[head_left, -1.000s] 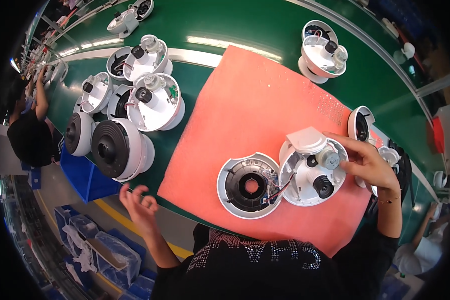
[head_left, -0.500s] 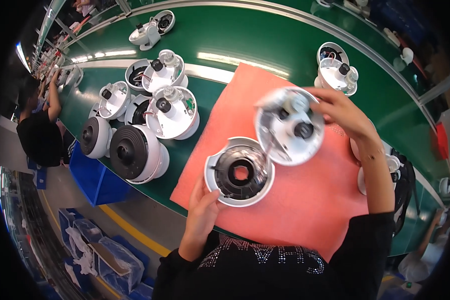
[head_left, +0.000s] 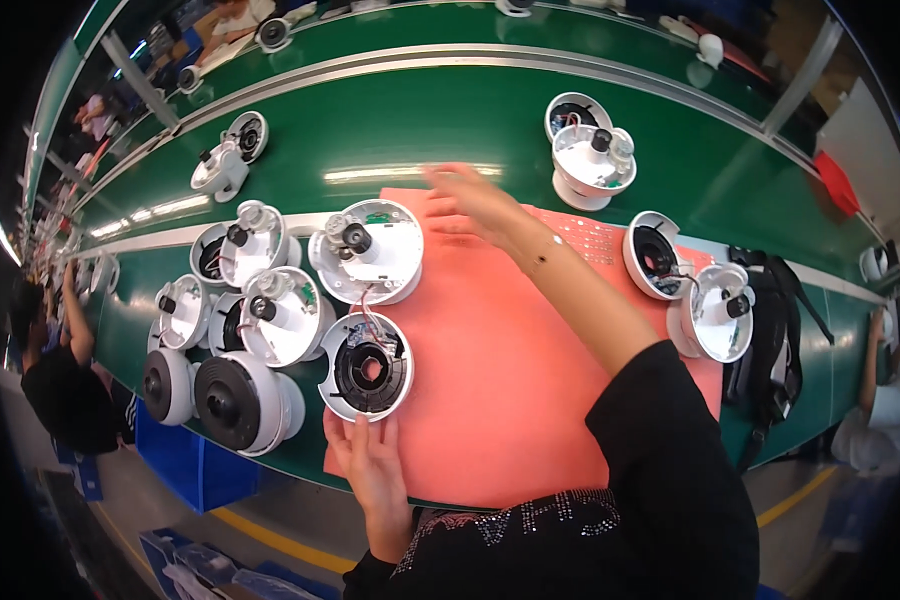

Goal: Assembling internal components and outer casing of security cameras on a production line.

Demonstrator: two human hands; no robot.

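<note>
At the left edge of the pink foam mat [head_left: 500, 400] lies an opened white device. Its round white shell [head_left: 408, 385] has a black ring inside. Wires join the shell to a white dish-shaped half [head_left: 395, 250], which carries a black cylinder and a clear part. My left hand [head_left: 375, 475] is at the shell's lower rim, fingers stretched and apart, fingertips touching it. Above the mat's far edge my right hand [head_left: 470, 203] hangs in the air with spread fingers, holding nothing, to the right of the dish-shaped half.
Several similar opened devices [head_left: 285, 325] crowd the left of the green table [head_left: 410, 120], beside finished-looking units with black ribbed bases [head_left: 228, 405]. Another opened device [head_left: 715, 315] sits at the mat's right, beside a black bag [head_left: 770, 350]. A blue bin [head_left: 195, 465] stands below. A person [head_left: 60, 370] works at far left.
The opened device has shifted left to the mat's edge, beside the other devices. My right hand has let go of the dish-shaped half and opened. The whole view has turned.
</note>
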